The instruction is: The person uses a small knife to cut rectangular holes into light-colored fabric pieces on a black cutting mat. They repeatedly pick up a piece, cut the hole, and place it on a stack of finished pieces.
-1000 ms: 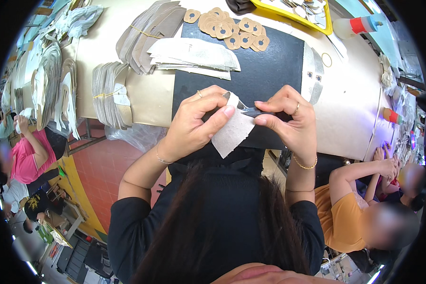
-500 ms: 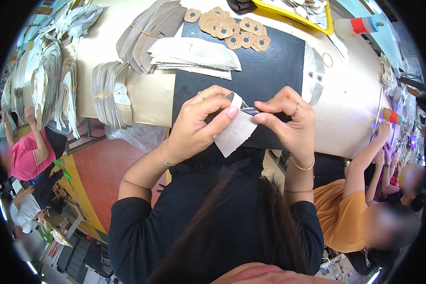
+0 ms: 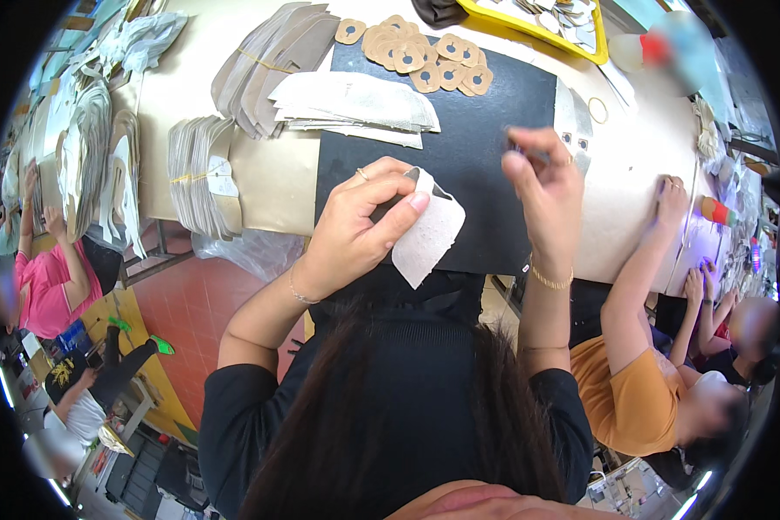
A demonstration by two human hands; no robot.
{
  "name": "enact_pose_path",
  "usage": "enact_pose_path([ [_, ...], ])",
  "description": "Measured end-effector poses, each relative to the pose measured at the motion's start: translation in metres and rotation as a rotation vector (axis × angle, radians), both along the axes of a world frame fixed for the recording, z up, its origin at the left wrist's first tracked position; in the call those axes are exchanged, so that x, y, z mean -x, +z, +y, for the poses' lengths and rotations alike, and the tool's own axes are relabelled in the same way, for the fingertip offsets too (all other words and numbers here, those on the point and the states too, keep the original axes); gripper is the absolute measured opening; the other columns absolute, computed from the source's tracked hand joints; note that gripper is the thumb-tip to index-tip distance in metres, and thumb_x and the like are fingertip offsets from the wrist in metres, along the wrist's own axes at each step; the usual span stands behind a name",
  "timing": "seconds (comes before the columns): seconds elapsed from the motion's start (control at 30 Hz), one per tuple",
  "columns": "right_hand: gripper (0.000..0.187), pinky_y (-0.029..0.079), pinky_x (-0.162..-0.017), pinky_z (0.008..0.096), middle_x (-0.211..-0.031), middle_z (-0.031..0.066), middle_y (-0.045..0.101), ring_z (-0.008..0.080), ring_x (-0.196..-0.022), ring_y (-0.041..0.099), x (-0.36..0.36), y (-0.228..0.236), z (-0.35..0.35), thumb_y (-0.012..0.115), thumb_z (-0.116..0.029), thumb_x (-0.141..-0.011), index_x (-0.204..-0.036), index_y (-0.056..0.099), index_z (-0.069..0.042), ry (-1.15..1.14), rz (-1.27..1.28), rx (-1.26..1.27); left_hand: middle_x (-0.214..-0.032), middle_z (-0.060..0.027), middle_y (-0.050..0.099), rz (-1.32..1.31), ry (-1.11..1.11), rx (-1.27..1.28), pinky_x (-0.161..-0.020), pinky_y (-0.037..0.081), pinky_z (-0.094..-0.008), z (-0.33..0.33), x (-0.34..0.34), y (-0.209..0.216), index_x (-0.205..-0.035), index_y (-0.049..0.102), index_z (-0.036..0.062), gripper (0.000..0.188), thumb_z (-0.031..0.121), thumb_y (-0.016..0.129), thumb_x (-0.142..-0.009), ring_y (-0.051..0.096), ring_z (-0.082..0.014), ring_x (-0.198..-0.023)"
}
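My left hand [image 3: 366, 221] is closed on a pale, rough-textured cut piece of material [image 3: 431, 238], pinched between thumb and fingers. Its pointed end hangs down, and a folded strip shows along its top edge. To the right, my right hand [image 3: 543, 173] is raised over a black mat [image 3: 485, 199], away from the piece. Something small and dark sits at its thumb and fingertips, too blurred to identify. Beyond my hands, a fanned stack of whitish cut pieces [image 3: 355, 102] lies partly on the mat. Tan rounded pieces with keyhole-like cutouts [image 3: 425, 56] are heaped at the far edge.
Banded grey-brown pieces [image 3: 264, 65] and another banded bundle [image 3: 201, 173] lie left. A yellow tray [image 3: 600, 43] of small pieces stands far right. Pale strips [image 3: 572, 117] and a rubber band [image 3: 598, 110] are right of the mat. A co-worker's arm [image 3: 637, 260] reaches onto the table at right.
My right hand has moved up and right, away from the pale piece, taking the dark slim thing from its edge. My left hand still holds the piece. The co-worker's arm has shifted.
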State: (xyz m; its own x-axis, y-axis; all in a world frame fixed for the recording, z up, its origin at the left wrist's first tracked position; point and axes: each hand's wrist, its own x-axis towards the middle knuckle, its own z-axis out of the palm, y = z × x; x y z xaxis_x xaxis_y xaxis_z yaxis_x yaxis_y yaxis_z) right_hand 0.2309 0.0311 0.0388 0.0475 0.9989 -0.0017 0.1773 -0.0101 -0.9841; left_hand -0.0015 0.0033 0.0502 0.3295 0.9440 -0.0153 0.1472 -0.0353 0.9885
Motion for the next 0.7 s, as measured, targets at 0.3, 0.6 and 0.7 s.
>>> enact_pose_path([
  [0.3,0.040,0.054,-0.080,0.0395,-0.108,0.0118,0.062,0.0268,-0.095,0.065,0.003,-0.067,0.091,0.080,-0.025,-0.078,-0.115,0.070,-0.012,-0.060,-0.793,-0.109,-0.101,-0.0112,0.066,0.136,-0.047,-0.184,-0.085,0.050,-0.0316,-0.004,0.009,0.000,-0.101,0.069,-0.0010,0.012,0.004,0.071,-0.090,0.065,-0.0230,-0.093],
  [0.6,0.028,0.054,-0.076,0.0408,-0.096,0.0086,0.070,0.0299,-0.089,0.069,0.008,-0.056,0.078,0.078,-0.021,-0.079,-0.101,0.065,-0.009,-0.121,-0.623,-0.068,-0.112,-0.0089,0.064,-0.061,0.134,0.181,-0.087,0.050,-0.0263,-0.005,0.018,-0.016,-0.127,0.060,-0.0017,0.040,0.000,0.072,-0.088,0.063,-0.0151,-0.101],
  [0.7,0.027,0.054,-0.077,0.0431,-0.091,0.0103,0.072,0.0321,-0.088,0.070,0.004,-0.053,0.077,0.080,-0.020,-0.076,-0.096,0.066,-0.008,-0.097,-0.468,-0.006,-0.115,-0.0100,0.064,-0.031,0.114,0.180,-0.088,0.049,-0.0268,-0.001,0.017,-0.020,-0.126,0.060,-0.0022,0.039,0.002,0.072,-0.089,0.063,-0.0160,-0.104],
])
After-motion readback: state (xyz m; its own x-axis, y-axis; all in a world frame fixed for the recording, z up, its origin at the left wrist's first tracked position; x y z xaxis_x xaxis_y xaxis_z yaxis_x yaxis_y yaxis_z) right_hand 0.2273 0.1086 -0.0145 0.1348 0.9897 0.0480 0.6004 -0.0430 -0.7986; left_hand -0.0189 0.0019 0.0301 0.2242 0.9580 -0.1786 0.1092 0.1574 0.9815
